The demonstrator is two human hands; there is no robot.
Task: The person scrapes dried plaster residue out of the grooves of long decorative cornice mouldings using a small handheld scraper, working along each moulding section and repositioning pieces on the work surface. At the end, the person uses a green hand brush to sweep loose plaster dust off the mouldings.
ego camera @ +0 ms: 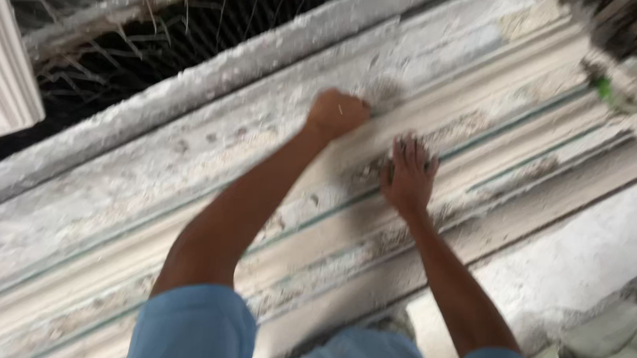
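Long white plaster moulding [484,115], ridged and stepped along its whole length, lies flat on the plaster-crusted bench [73,208] and runs slantwise from the lower left up to the upper right. Thin greenish lines follow its grooves, and rough grey crumbs of dried plaster cling to its ridges (thickest around the middle, where the person is working). Beyond the bench's far edge there is a dark gap [143,35] strewn with pale loose fibres, and at the far left stands another white profiled plaster piece [1,71]. To the lower right sit some pale stuffed sacks [617,352], close beside the bench's near edge.

The person leans over from the near side, both bare forearms stretched out from light blue short sleeves [195,330]. The left hand [337,114] is clenched into a fist and presses down on the upper ridges of the moulding; whether anything is gripped inside it I cannot tell, since the picture is blurred. The right hand [407,178] is released, fingers spread, palm flat against the moulding's middle grooves, just beside and a little below the left one. The two are near each other but not touching.
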